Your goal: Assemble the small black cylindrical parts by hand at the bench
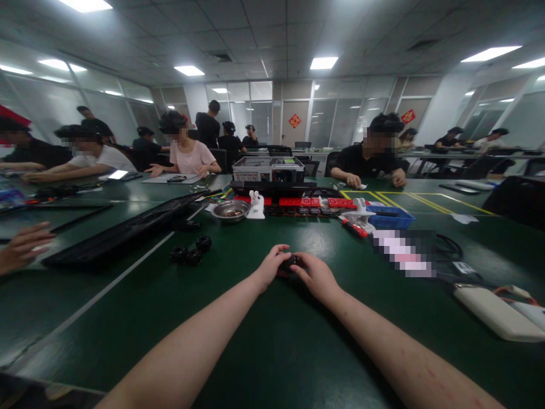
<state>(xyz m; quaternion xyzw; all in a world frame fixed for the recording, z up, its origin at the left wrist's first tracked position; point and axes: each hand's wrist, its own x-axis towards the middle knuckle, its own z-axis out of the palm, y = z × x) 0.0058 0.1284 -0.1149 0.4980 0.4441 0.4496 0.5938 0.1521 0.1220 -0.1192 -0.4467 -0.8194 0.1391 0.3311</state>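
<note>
Both of my hands meet over the green table just ahead of me. My left hand and my right hand are each closed around one small black object held between them; only a sliver of it shows between the fingers. Several similar small black round parts lie on the table to the left, apart from my hands.
A long black panel lies at left. Behind my hands stand a metal bowl, a white holder, a red power strip, an open computer case, a blue tray and a white power bank. Other people sit around; someone's hand rests far left.
</note>
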